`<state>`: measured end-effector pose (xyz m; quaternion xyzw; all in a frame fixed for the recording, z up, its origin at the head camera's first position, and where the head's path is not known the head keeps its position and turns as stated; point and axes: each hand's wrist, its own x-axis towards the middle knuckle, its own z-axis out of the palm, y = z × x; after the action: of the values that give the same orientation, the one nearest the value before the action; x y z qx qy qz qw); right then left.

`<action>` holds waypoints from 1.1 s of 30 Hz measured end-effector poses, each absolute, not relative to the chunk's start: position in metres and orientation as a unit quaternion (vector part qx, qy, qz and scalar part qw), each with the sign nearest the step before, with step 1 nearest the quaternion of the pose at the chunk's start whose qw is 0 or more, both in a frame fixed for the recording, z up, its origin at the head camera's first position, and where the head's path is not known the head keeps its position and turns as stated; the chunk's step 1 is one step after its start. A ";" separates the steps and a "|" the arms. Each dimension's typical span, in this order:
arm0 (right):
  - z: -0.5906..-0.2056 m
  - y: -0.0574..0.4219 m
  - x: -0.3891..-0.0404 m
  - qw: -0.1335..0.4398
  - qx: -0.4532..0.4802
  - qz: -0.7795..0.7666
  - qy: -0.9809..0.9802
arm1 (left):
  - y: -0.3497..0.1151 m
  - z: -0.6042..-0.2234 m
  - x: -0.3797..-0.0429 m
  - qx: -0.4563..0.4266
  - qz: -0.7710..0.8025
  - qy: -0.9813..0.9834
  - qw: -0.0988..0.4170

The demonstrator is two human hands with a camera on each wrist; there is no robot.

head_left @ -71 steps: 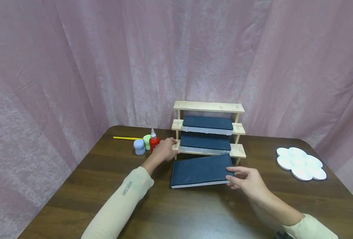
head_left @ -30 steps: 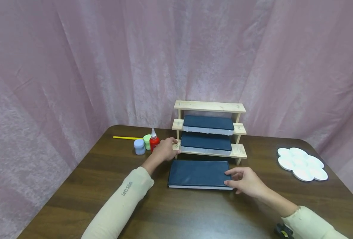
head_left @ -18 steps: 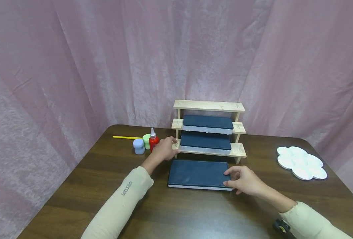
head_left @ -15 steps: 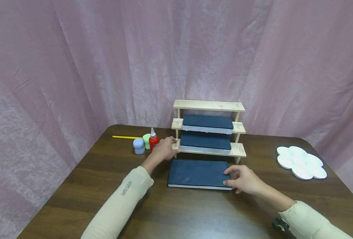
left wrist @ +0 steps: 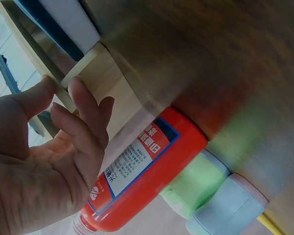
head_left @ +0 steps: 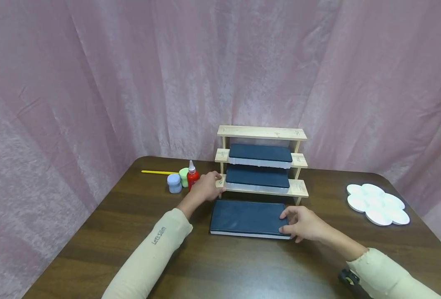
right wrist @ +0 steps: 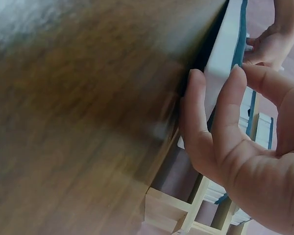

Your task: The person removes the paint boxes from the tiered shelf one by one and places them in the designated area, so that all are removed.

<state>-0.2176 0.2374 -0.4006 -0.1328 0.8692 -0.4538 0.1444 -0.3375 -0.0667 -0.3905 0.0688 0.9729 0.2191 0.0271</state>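
Note:
A flat dark blue box (head_left: 248, 218) with white sides lies in front of the wooden step rack (head_left: 298, 189). My right hand (head_left: 304, 223) pinches its right end, thumb on the top and fingers at the side and lower edge, as the right wrist view shows. Whether that end touches the table is hard to tell. On the rack's lower two steps sit similar blue-topped boxes, one middle (head_left: 260, 153) and one low (head_left: 257, 176). My left hand (head_left: 205, 187) grips the left end of the lowest step, beside a red bottle (left wrist: 147, 171).
Left of the rack stand a green jar (head_left: 183, 176) and a blue jar (head_left: 174, 183), with a yellow stick (head_left: 158, 172) behind them. A white flower-shaped palette (head_left: 377, 204) lies on the right of the brown table (head_left: 224, 270). A pink curtain (head_left: 265, 62) hangs behind.
About two seconds ago the box lay askew, its right end further back and higher; my right hand has brought it level with the rack. Since then, hardly any movement. The left hand has stayed put.

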 end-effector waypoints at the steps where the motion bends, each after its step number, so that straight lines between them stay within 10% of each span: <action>1: -0.400 0.238 -0.218 0.148 -0.133 -0.454 0.868 | -0.066 -0.391 -0.338 0.068 0.220 0.973 0.027; 33: -0.388 0.256 -0.233 0.111 -0.122 -0.430 0.888 | -0.066 -0.387 -0.333 0.055 0.229 0.971 0.041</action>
<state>-0.2330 0.2556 -0.3882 -0.1217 0.8876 -0.4302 0.1108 -0.3332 -0.0661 -0.3868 0.0555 0.9710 0.2288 0.0408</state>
